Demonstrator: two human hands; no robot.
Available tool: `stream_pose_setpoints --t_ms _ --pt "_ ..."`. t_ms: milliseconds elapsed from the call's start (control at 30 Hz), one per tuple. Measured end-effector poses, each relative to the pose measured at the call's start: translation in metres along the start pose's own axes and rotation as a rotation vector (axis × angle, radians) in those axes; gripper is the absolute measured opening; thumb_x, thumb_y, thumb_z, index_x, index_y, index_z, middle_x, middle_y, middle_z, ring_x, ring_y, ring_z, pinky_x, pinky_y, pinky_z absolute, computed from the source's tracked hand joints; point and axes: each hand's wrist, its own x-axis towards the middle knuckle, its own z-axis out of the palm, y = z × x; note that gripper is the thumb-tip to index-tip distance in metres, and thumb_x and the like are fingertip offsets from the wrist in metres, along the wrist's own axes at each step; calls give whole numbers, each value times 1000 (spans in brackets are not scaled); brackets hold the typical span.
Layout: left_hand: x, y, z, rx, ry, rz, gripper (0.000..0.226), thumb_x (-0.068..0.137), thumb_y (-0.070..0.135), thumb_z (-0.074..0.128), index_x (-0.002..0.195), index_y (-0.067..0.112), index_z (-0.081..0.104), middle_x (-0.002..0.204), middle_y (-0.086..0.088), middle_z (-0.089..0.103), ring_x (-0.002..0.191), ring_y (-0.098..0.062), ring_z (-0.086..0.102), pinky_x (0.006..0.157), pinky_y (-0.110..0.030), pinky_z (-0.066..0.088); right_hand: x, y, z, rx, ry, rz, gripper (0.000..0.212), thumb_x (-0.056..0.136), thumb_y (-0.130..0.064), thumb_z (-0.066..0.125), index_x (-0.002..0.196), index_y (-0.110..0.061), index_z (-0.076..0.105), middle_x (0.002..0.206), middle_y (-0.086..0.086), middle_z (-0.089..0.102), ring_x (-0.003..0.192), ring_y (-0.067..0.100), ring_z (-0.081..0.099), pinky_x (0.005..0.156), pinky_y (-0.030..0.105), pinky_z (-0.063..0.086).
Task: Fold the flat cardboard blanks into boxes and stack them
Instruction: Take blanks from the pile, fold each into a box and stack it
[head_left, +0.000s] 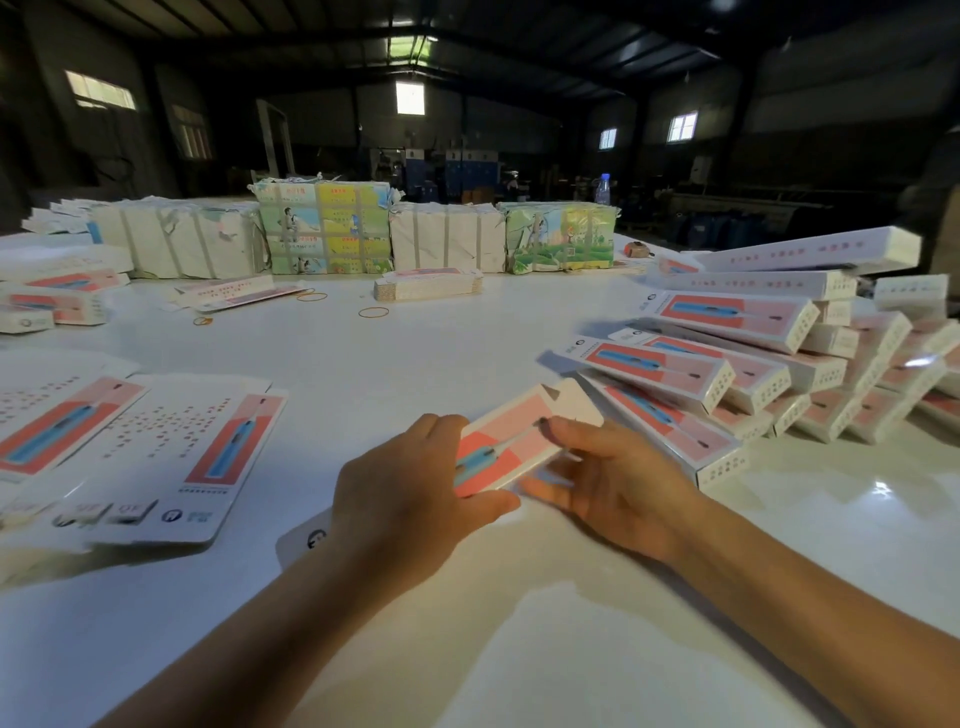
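Observation:
A long white box with a red-and-pink panel and a blue tool picture (511, 439) lies half-formed on the white table (415, 353), its far end flap open. My left hand (410, 501) grips its near left end, thumb across the underside edge. My right hand (613, 483) holds its right side, fingers curled over the top edge. Flat printed blanks (171, 457) lie spread at the left. A leaning pile of folded boxes (769, 374) fills the right side.
Strapped bundles of blanks (322, 228) stand in a row along the far edge, with a short stack of flat blanks (426, 286) before them. Rubber bands (373, 312) lie mid-table. More folded boxes (57, 301) sit far left. A water bottle (602, 188) stands behind.

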Motion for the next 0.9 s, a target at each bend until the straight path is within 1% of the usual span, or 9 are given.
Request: stream_pose_setpoints --t_ms 100,167,233,300,367,467,667,800,900 --pt "-1 0 1 -47 -25 22 59 71 74 51 115 37 41 106 19 54 77 -5 45 53 -6 26 2 5 0 -22 -17 -142 30 79 -1 61 108 -8 64 95 9 73 88 23 69 72 30 58" --pt "0 0 1 -111 -38 24 56 71 73 52 112 37 43 102 19 55 78 -6 49 58 -10 36 -1 9 2 -606 80 -511 19 96 -11 51 110 -13 63 96 1 72 87 13 67 74 22 53" --pt "1 -1 1 -108 -15 27 61 69 74 49 115 34 44 105 18 57 79 -6 50 64 -15 41 -3 14 0 -1212 162 -737 39 100 -33 36 126 -12 55 104 3 68 90 13 63 73 19 45" --pt "0 -3 0 -36 13 28 61 73 72 50 119 33 43 112 17 58 83 -6 52 67 -16 38 -2 18 -3 -1368 143 -725 50 98 -44 30 133 -15 50 102 3 65 88 19 60 69 22 41" --pt "0 -6 0 42 30 41 62 76 70 51 125 33 40 118 16 57 93 -8 57 68 -16 39 -3 16 0 -1001 88 -539 40 98 -47 36 116 -25 63 93 2 69 85 20 63 72 27 50" --pt "2 -10 0 88 59 70 65 76 71 49 127 32 36 124 15 55 101 -8 58 69 -16 40 -1 9 2 -380 -10 -299 35 98 -27 44 88 -27 77 94 3 74 93 21 68 86 36 55" --pt "2 -7 0 70 101 102 68 76 70 51 131 33 34 123 14 54 102 -8 56 73 -21 45 -2 4 1 -193 39 -252 27 94 -9 51 90 -13 78 94 11 74 88 22 71 73 27 58" --pt "1 -7 0 44 136 134 69 76 67 55 131 29 39 120 10 57 98 -11 58 70 -23 46 -7 5 3 -287 72 -330 34 94 -3 48 88 -18 78 93 7 75 90 22 71 78 30 58" --pt "0 -5 0 24 154 157 68 74 61 62 129 23 46 116 4 62 92 -15 61 66 -24 45 -11 6 8 -385 105 -427 50 97 -2 41 81 -32 78 88 -3 75 88 15 71 73 20 56"
